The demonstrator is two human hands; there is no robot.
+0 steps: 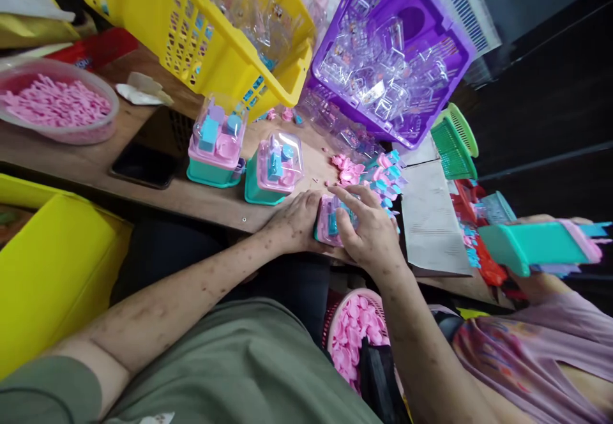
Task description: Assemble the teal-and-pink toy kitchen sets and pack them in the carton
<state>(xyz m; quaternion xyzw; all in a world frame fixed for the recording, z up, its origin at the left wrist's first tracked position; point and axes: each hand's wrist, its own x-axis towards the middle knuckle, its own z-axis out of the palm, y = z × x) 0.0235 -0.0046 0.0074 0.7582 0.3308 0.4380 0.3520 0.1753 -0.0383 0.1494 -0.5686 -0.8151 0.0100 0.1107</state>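
A small toy box (330,221) with a pink rim, teal base and clear lid sits at the table's front edge. My left hand (297,221) is wrapped against its left side. My right hand (371,227) is over its right side and top, fingers spread and thumb above the lid; whether it presses there I cannot tell. To the left stand two similar toy boxes, a nearer one (274,172) and a taller one (216,146), with blue, pink and purple pieces under clear covers. Loose pink pieces (348,172) and blue ones lie beyond my right hand.
Behind are a yellow crate (230,47) and a purple crate (320,73) of clear covers. A phone (146,162) and a tub of pink parts (57,135) lie left. Paper (431,219) lies right; another person's hand holds a teal toy box (541,245). A pink basket (376,299) stands below.
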